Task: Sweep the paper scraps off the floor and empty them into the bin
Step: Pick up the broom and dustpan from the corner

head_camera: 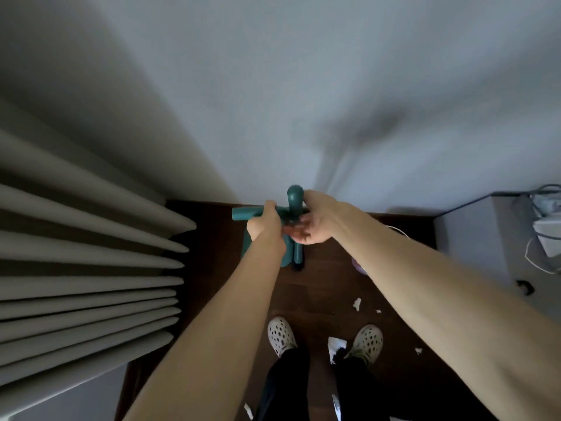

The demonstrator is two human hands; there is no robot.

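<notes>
Bare hands [291,221] on smooth teal handles [293,205]

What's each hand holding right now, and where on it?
Left hand grips one teal handle near its top end. Right hand reaches around the other teal handle; whether it grips cannot be told.

A plain pale wall [303,71] fills the upper view, dim and shadowed. Below it lies a dark brown wooden floor [328,278]. Along the left hang grey pleated curtains [76,268], reaching the floor's left edge. At the right stands a white cabinet [473,253], with what may be cables [543,235] on top.
</notes>
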